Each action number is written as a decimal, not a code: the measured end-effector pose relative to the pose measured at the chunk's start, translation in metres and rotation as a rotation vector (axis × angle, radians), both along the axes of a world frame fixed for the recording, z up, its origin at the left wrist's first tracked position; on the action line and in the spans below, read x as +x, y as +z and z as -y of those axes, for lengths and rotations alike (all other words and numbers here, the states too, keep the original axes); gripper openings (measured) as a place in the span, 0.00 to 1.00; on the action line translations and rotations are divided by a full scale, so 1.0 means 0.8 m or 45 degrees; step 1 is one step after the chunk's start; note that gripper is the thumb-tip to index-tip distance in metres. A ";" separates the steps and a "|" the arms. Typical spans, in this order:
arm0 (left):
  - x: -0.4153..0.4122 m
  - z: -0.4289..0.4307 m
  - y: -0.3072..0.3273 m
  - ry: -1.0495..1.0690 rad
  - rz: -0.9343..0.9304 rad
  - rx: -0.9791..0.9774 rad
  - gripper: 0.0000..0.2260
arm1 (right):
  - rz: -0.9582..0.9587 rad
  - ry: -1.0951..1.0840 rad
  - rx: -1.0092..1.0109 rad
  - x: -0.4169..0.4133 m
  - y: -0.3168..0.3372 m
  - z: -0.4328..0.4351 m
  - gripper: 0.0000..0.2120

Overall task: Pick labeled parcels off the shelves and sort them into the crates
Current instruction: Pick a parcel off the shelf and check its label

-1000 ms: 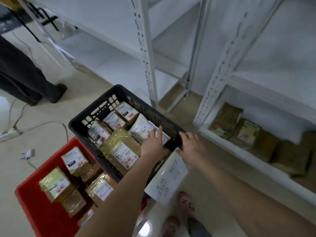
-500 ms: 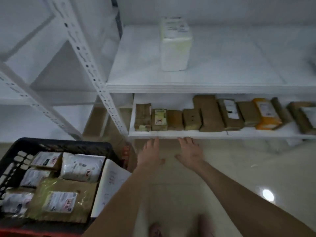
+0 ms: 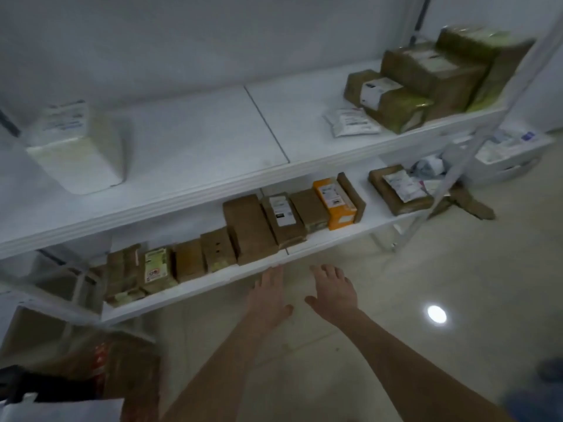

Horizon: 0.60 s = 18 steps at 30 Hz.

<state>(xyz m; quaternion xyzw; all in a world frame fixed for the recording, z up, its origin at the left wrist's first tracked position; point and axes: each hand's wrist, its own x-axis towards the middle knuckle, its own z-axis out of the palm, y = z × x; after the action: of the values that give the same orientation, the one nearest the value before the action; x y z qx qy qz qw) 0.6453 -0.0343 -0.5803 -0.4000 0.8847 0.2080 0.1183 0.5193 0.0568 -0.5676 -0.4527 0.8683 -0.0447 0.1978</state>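
White 2-tier shelf over glossy pale floor. Parcels in a row: brown wrap, some white labels, one orange. L grip & R grip spread, empty

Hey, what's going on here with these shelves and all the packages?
A person is reaching in for a parcel. Their left hand and right hand are both open and empty, stretched toward the lower shelf, where a row of brown parcels and an orange box sit. Nothing is gripped yet. Larger parcels lie on the upper shelf.
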 end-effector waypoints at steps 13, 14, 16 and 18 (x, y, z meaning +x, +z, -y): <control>-0.316 -0.061 0.007 -0.191 -0.006 -0.048 0.41 | -0.039 -0.178 -0.011 -0.294 -0.006 -0.084 0.33; -0.331 -0.057 0.002 -0.197 0.010 -0.053 0.41 | -0.028 -0.184 -0.011 -0.309 -0.013 -0.080 0.33; -0.360 -0.045 -0.011 -0.197 0.046 -0.067 0.40 | -0.012 -0.183 -0.008 -0.339 -0.028 -0.068 0.32; -0.391 -0.032 -0.030 -0.188 0.077 -0.072 0.39 | 0.001 -0.187 0.003 -0.375 -0.045 -0.053 0.32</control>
<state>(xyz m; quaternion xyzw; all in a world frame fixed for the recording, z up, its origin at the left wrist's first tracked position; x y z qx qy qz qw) 0.3321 -0.0090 -0.6044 -0.3430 0.9133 0.1616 0.1486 0.2192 0.0989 -0.6035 -0.3877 0.8991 -0.0583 0.1948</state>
